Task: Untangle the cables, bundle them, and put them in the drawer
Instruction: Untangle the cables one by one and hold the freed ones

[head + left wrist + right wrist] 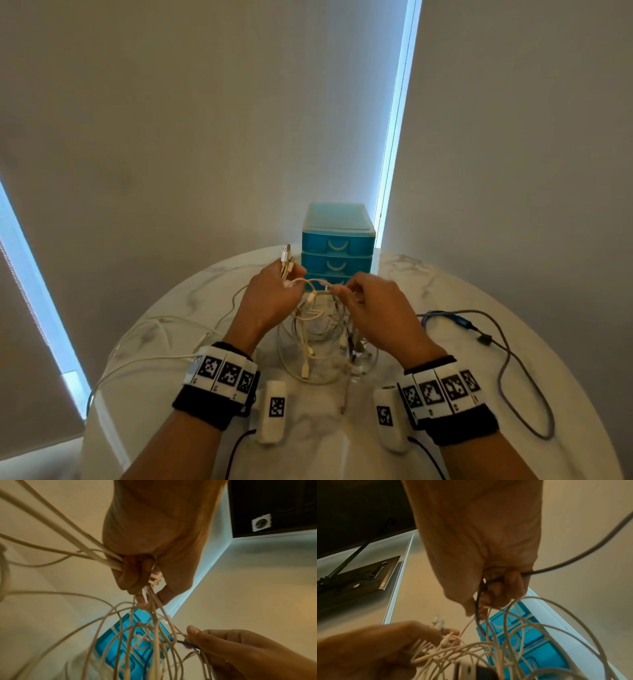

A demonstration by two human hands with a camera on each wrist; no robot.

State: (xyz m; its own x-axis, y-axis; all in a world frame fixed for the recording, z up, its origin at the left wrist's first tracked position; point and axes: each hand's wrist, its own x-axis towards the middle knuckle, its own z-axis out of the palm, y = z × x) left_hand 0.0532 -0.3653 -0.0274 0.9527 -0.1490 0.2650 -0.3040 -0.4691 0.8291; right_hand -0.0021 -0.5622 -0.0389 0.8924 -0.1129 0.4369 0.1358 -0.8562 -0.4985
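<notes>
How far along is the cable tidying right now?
Early. Nothing looks bundled yet. The left hand grips several white cables near their plugs while the right hand picks at the hanging tangle and holds the grey cable. All three drawers of the blue drawer unit are shut, so bundling and stowing remain.

A round white marble-patterned worktop [445, 294] with grey veining fills the near part of the scene. Behind it hang pale grey roller blinds [205, 120] covering the far side from left to right. A narrow vertical strip of bright bluish daylight [397, 113] shows between two blinds to the right of centre, and a second slanting strip of daylight [30, 274] shows at the far left edge. In the left wrist view a dark ceiling panel [274, 507] holds a square white recessed light fitting [261, 523]. In the right wrist view a dark framed rectangular panel [359, 577] sits high at the left.
</notes>
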